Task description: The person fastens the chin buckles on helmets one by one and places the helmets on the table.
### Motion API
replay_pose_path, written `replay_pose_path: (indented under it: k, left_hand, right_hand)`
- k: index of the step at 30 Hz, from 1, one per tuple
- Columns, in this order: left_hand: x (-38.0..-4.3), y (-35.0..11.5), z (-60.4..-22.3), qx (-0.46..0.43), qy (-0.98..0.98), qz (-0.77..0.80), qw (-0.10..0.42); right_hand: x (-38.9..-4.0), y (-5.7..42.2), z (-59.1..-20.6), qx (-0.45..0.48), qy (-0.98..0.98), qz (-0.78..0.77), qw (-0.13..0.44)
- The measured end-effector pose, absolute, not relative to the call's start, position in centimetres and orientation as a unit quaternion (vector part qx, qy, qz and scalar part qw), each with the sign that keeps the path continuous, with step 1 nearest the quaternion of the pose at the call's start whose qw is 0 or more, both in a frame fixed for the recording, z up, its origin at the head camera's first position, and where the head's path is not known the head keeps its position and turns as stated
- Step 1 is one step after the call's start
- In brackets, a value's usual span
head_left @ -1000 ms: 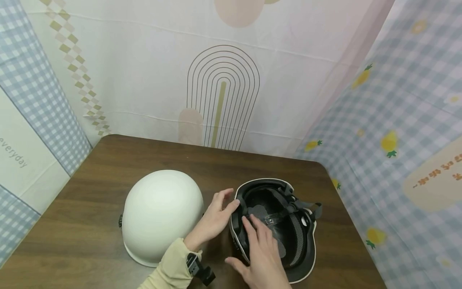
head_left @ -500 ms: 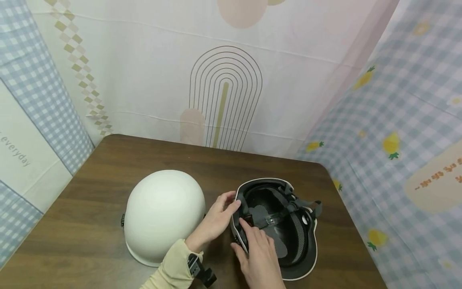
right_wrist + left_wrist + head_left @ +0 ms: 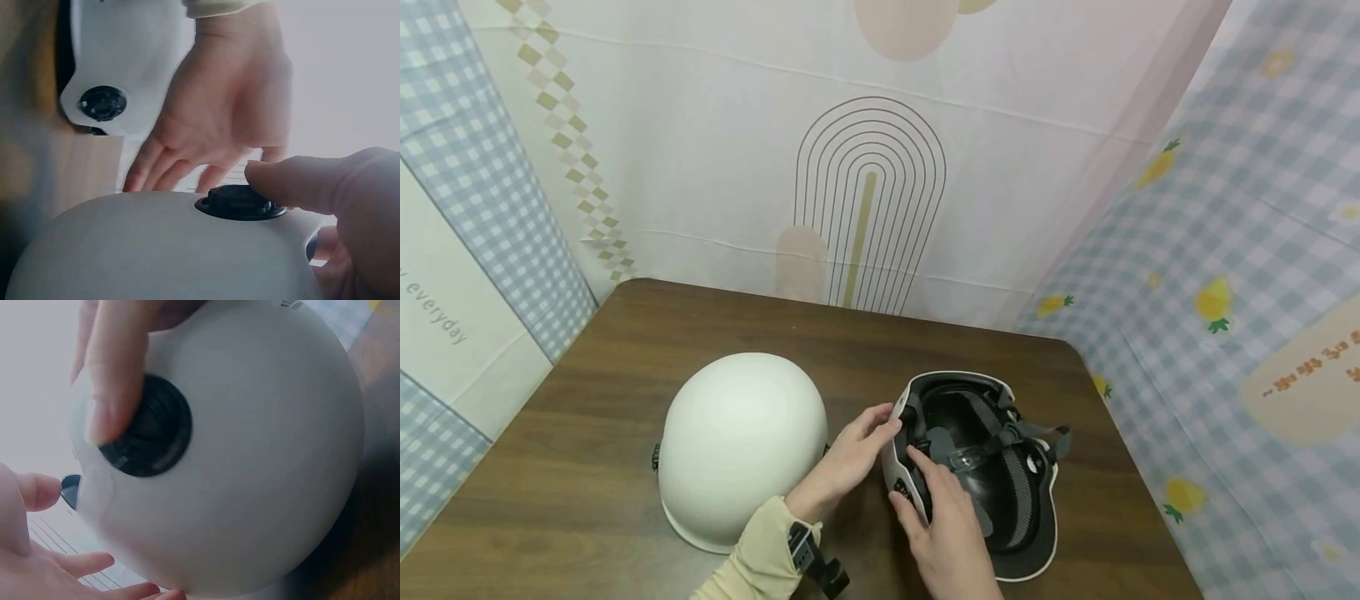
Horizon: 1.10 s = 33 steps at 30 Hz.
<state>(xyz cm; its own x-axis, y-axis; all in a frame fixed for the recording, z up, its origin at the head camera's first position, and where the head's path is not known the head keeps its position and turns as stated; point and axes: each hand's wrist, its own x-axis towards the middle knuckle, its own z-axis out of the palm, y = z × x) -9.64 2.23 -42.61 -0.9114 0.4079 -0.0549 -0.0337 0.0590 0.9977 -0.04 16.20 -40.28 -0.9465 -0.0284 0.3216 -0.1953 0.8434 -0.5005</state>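
Observation:
A white helmet (image 3: pixel 1051 533) with a black padded lining lies upside down on the table, tilted so its left outer side shows. My right hand (image 3: pixel 946 525) grips its near left rim. The right thumb lies on a round black knob (image 3: pixel 239 201) on the shell, while the fingers reach inside over the padding. My left hand (image 3: pixel 850 454) holds the same rim farther back, thumb at the edge and fingers against the outer shell (image 3: pixel 250 462). Dark chin straps (image 3: pixel 1011 432) run across the opening and hang over the right rim.
A second white helmet (image 3: pixel 741 450) sits dome up to the left, close to my left forearm. The brown wooden table (image 3: pixel 700 321) ends at a patterned cloth (image 3: pixel 722 167) behind, with checked cloth (image 3: pixel 1180 333) at the right.
The right hand has settled onto the near left rim, its thumb moving onto the knob. The helmet has tilted, showing more of its left outer side. The left hand has barely moved.

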Motion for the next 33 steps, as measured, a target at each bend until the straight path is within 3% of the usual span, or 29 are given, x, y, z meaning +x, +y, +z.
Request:
replay_pose_path:
  k: [14,33]
  left_hand:
    - [-10.0,2.4,-43.2,0.119,0.682,0.692,0.204]
    - [-10.2,2.9,-43.5,0.124,0.67,0.7,0.215]
  right_hand:
    - [-0.1,16.9,-39.1,0.041,-0.918,0.362,0.156]
    - [-0.1,17.9,-37.6,-0.005,-0.914,0.372,0.161]
